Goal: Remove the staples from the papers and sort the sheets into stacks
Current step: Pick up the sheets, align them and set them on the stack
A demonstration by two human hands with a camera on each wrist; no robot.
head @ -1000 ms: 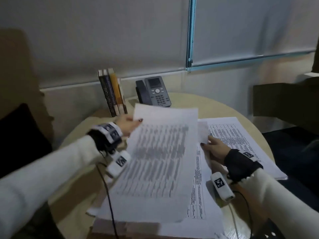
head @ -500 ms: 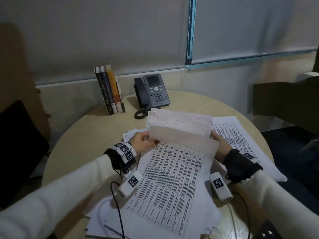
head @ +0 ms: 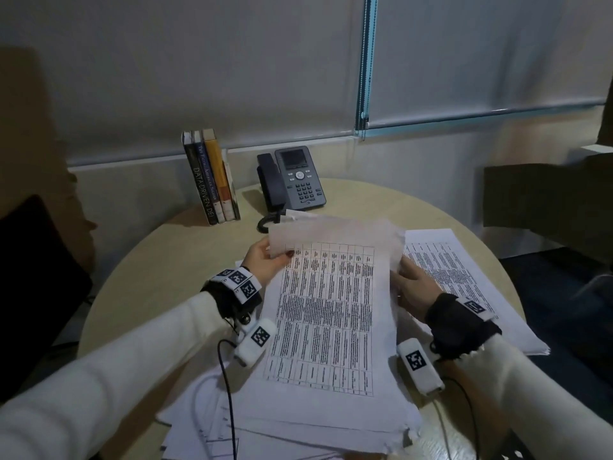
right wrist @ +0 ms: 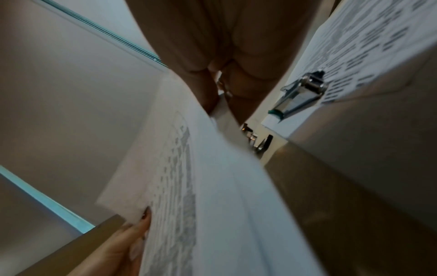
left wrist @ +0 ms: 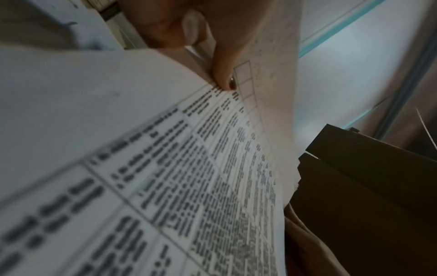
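Between the two hands, a thin printed sheet (head: 326,313) lay sloping over a loose pile of papers (head: 298,426), its far end curled back. The left hand (head: 265,265) pinched the far left corner between thumb and fingers (left wrist: 222,61), probably to lift it away from the pages below. The right hand (head: 414,287) had fingers curled at the sheet's right edge, seemingly steadying it; the grip itself was hidden. Just right of those fingers, a shiny metal staple remover (right wrist: 300,93) rested on a flat sorted stack (head: 464,277). The round table (head: 159,260) looked smooth and pale.
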